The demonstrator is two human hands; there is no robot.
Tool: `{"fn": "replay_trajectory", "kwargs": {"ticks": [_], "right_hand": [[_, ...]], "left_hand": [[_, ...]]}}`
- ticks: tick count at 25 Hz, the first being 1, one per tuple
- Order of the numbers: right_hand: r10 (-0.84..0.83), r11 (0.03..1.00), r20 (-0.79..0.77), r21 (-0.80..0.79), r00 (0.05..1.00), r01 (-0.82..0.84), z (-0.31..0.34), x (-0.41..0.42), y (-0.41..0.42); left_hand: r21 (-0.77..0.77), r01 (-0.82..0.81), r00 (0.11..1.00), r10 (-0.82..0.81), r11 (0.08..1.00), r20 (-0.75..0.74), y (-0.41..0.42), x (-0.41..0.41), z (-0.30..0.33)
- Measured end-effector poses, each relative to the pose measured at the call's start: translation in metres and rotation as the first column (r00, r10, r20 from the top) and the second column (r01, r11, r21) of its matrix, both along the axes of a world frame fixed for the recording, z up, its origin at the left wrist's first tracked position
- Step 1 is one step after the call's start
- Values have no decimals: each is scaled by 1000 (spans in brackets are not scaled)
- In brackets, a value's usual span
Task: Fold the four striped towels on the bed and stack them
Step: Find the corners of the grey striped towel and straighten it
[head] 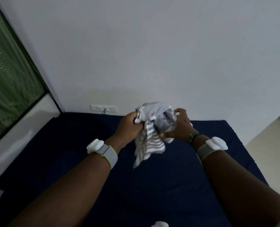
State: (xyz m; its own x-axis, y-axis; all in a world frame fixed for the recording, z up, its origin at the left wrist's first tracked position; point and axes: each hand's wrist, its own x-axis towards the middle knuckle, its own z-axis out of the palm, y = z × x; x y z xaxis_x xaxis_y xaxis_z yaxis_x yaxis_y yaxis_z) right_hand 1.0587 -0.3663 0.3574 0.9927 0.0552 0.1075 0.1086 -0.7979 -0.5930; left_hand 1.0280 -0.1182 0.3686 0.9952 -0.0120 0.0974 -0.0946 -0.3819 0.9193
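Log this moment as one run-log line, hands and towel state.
left hand: grips striped towel | right hand: grips same towel | towel: bunched, lifted above bed | fold: not done

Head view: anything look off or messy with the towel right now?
The striped towel is bunched into a crumpled wad between the left hand and right hand, one end dangling above the navy bed sheet. Not yet spread or folded; nothing damaged.
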Motion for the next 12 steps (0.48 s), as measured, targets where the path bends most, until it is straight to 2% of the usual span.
{"fn": "replay_trajectory", "kwargs": {"ticks": [3, 7, 9, 12], "right_hand": [[-57, 998, -119, -35, 991, 53, -15, 5, -11], [25, 988, -72, -149, 997, -36, -29, 8, -14], [57, 983, -120, -165, 991, -76, -35, 8, -14], [89, 978, -204, -166, 975, -124, -38, 12, -18]], "left_hand": [[167, -97, 985, 118, 981, -123, 10, 12, -51], [164, -147, 949, 186, 975, -256, 11, 12, -95], [129, -146, 950, 175, 981, -257, 4, 12, -97], [104, -101, 977, 118, 989, -180, -7, 18, -84]]}}
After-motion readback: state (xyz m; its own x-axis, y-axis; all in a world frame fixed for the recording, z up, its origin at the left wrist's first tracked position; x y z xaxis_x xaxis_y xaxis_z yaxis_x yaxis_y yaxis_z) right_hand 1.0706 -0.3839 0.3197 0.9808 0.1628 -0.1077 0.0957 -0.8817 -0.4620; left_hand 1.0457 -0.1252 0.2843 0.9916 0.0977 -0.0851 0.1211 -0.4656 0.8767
